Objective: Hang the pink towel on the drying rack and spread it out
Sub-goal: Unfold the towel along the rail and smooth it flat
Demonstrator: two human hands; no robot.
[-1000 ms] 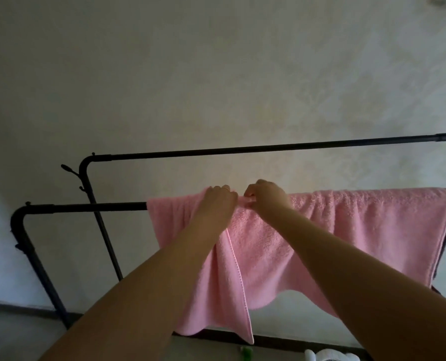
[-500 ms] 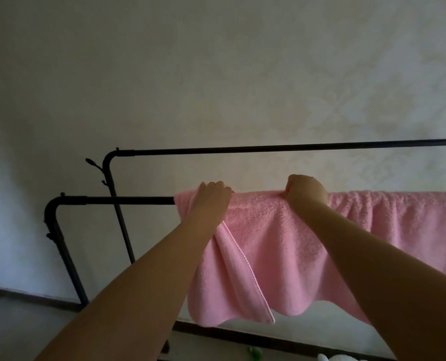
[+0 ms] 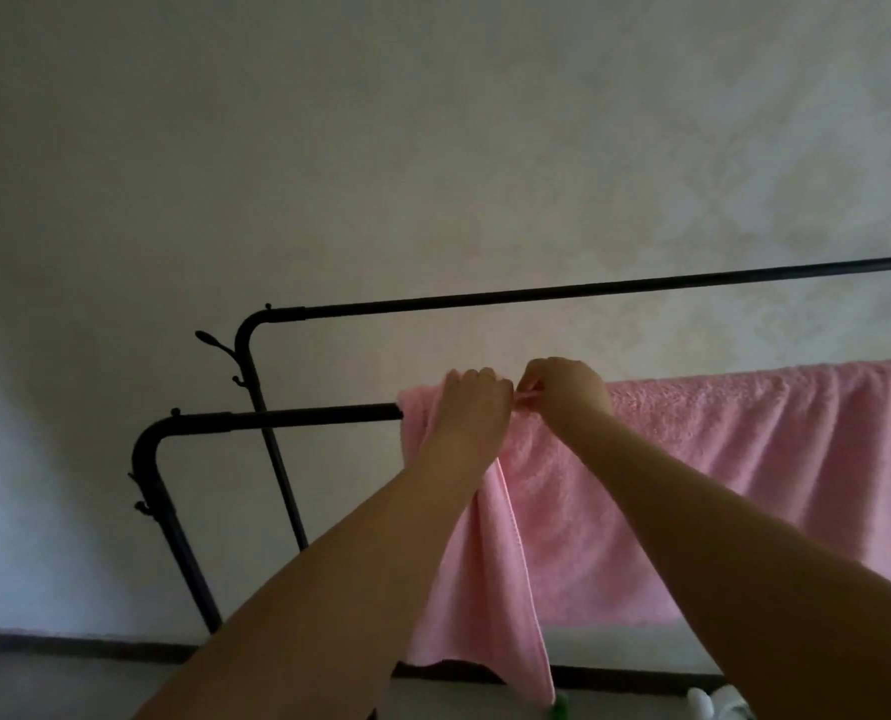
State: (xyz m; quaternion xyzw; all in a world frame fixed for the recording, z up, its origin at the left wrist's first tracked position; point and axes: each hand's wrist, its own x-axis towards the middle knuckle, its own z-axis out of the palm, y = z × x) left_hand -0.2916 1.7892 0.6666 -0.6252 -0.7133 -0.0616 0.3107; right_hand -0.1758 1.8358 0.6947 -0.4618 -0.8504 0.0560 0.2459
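Note:
The pink towel [image 3: 744,459] hangs over the near bar of the black drying rack [image 3: 277,419] and stretches off the right edge of the view. Its left end is bunched, and a folded flap hangs down lower there. My left hand [image 3: 472,407] grips the towel's top edge on the bar near that left end. My right hand [image 3: 568,389] is right beside it, almost touching, pinching the towel's top edge. Both forearms reach up from below.
A second, higher black rail [image 3: 588,292] runs behind the near bar, close to the pale wall [image 3: 433,148]. Small hooks stick out of the rack's left posts. A dark skirting board runs along the floor; a green and a white object show at the bottom edge.
My right hand has slid left along the top edge and now meets my left hand. The view has shifted, so the rack sits a little further right.

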